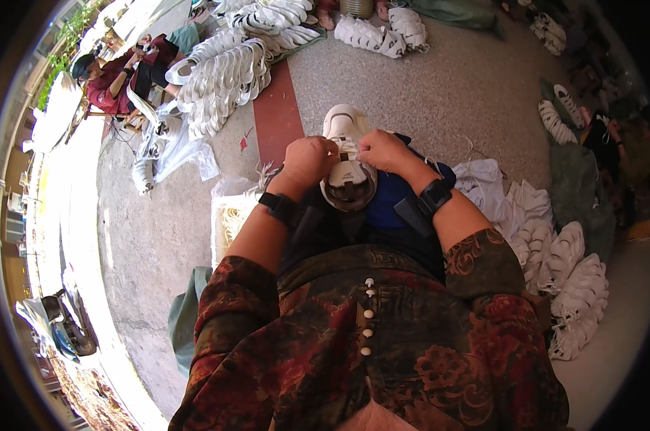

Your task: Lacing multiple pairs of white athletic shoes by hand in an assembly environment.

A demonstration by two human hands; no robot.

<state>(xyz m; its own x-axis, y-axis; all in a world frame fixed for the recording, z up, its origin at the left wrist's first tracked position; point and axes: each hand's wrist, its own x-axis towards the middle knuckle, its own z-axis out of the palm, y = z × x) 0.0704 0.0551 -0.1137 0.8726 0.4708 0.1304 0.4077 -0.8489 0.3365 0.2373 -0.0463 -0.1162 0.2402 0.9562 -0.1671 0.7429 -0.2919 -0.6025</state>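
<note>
A white and beige sneaker [346, 122] rests on my lap between my knees, its toe pointing away from me. Dark brown panels surround its heel opening, which is nearest my body. My left hand [310, 162] is closed in a pinch at the left side of the lacing. On the right side of the lacing, my right hand [387, 151] pinches with thumb and forefinger. Both hands appear to grip the shoelace, though the strand between the fingers is too thin to make out clearly. Dark bands sit on both wrists.
Left of my knees stands a container of pale laces [231, 219]. White shoe uppers [221, 90] are heaped at the far left, with more uppers [569, 287] at my right. A seated person [120, 82] works at the far left. Green cloth [580, 183] lies at the right.
</note>
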